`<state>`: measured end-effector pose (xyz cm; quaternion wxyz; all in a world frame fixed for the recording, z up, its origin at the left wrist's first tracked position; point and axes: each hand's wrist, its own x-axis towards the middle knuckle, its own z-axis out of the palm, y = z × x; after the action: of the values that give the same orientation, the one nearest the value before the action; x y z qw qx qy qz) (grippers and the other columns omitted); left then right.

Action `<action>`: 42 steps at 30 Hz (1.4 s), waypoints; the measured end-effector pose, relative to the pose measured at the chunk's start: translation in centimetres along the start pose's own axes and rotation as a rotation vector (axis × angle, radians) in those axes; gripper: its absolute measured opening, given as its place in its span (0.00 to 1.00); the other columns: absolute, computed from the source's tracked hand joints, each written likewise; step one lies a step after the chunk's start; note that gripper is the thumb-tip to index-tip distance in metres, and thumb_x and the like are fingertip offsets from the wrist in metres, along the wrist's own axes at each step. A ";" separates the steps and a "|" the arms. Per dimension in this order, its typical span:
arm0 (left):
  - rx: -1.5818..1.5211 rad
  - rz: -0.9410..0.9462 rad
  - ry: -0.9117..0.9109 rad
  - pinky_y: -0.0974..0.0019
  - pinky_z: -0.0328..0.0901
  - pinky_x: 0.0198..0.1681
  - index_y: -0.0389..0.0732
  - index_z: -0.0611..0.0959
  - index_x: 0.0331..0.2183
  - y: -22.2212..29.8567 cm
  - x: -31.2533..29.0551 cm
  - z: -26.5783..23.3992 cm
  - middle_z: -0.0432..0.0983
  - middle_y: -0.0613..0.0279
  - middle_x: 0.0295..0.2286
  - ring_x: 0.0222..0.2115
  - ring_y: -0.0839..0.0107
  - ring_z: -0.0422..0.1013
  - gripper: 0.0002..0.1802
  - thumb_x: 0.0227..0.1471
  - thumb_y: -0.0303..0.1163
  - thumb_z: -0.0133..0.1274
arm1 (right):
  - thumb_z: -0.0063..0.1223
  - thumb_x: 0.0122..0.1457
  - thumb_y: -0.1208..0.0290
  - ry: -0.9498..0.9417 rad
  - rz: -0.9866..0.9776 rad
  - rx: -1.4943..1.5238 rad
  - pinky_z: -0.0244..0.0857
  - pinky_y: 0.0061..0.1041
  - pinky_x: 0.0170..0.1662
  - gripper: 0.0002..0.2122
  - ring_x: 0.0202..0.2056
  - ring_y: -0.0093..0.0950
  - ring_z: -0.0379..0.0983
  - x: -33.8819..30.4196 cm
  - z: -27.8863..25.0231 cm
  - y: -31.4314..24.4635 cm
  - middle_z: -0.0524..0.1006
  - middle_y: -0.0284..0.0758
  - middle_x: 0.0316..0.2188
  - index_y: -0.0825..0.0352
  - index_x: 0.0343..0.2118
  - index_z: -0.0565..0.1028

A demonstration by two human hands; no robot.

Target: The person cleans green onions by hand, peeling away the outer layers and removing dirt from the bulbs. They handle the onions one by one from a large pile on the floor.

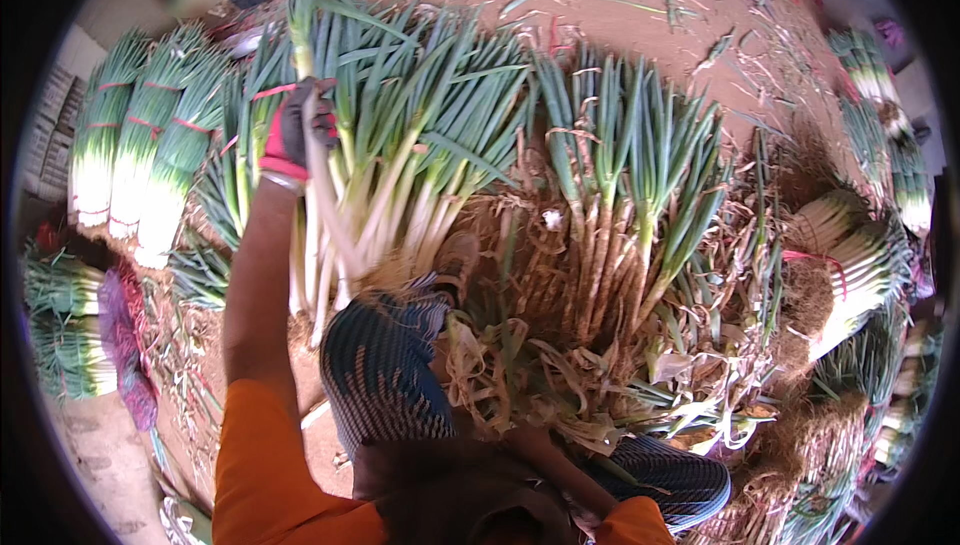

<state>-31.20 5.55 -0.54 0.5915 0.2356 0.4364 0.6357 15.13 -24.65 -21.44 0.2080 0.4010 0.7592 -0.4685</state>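
Note:
My left hand (300, 133), in a red and black glove, is closed round a long green onion (325, 190) at the far left. Motion blurs its pale stalk, and its stringy roots (393, 273) hang near my knee. Behind and beside it lies a wide row of cleaned green onions (425, 110) with white stems. To the right, a pile of uncleaned green onions (610, 215) has brown, soil-covered stems. My right forearm (560, 467) reaches in low at the centre. Its hand is mostly hidden by dry peeled leaves (500, 370), so its fingers do not show.
Tied bundles of green onions (145, 145) stand at the left, more (62, 320) below them near a purple net bag (122, 335). Further bundles (850, 265) are stacked at the right. Leaf scraps litter the brown ground (620, 15). My knee (385, 370) rises between the piles.

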 end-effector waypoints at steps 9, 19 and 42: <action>0.719 -0.369 0.498 0.68 0.60 0.14 0.45 0.73 0.45 -8.5 -3.4 -11.2 0.67 0.66 0.17 0.12 0.72 0.63 0.25 0.47 0.47 0.54 | 0.45 0.54 0.70 0.730 0.021 0.328 0.66 0.39 0.32 0.08 0.32 0.45 0.71 6.9 -11.9 2.2 0.73 0.47 0.32 0.68 0.34 0.72; 1.478 0.713 0.491 0.68 0.66 0.32 0.39 0.75 0.41 -12.4 -2.7 -7.2 0.73 0.61 0.30 0.28 0.70 0.70 0.18 0.47 0.34 0.54 | 0.42 0.56 0.72 0.633 0.267 0.397 0.63 0.45 0.37 0.10 0.35 0.48 0.69 16.5 -14.4 7.0 0.72 0.49 0.32 0.68 0.39 0.70; 0.931 -0.073 -0.539 0.67 0.67 0.39 0.37 0.71 0.47 -12.3 -15.5 20.5 0.73 0.56 0.36 0.37 0.67 0.72 0.22 0.48 0.24 0.52 | 0.48 0.53 0.70 0.630 0.548 0.673 0.69 0.34 0.33 0.14 0.29 0.39 0.73 23.1 -11.0 2.7 0.74 0.48 0.27 0.77 0.37 0.71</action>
<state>-4.79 -4.68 2.96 0.5374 0.6124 0.5126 0.2709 4.28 -4.79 -33.60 -0.0553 0.7502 0.4602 -0.4716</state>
